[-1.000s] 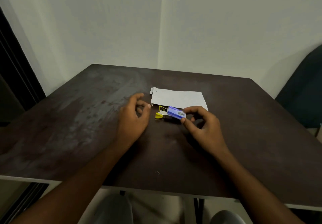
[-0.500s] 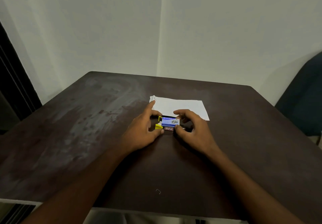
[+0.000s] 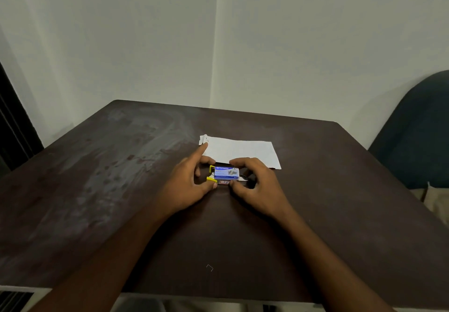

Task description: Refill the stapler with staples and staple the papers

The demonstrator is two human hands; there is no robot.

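Observation:
A small blue staple box (image 3: 226, 173) lies on top of a stapler with yellow ends (image 3: 211, 179) in the middle of the dark table (image 3: 121, 190). My left hand (image 3: 187, 184) pinches the stapler's yellow left end, thumb at the front, with its index finger stretched out over the papers. My right hand (image 3: 258, 183) grips the box from the right, fingers over its far edge and thumb at its near edge. The white papers (image 3: 245, 152) lie flat just behind both hands. Most of the stapler's body is hidden by the box and fingers.
A single loose staple (image 3: 209, 267) lies near the table's front edge. A dark chair back (image 3: 418, 136) stands beyond the table's right side. White walls meet in a corner behind the table, and a dark frame runs down the far left.
My right hand has carried the blue box leftward onto the stapler. My left hand has moved right and closed on the stapler's yellow end. The papers have not moved.

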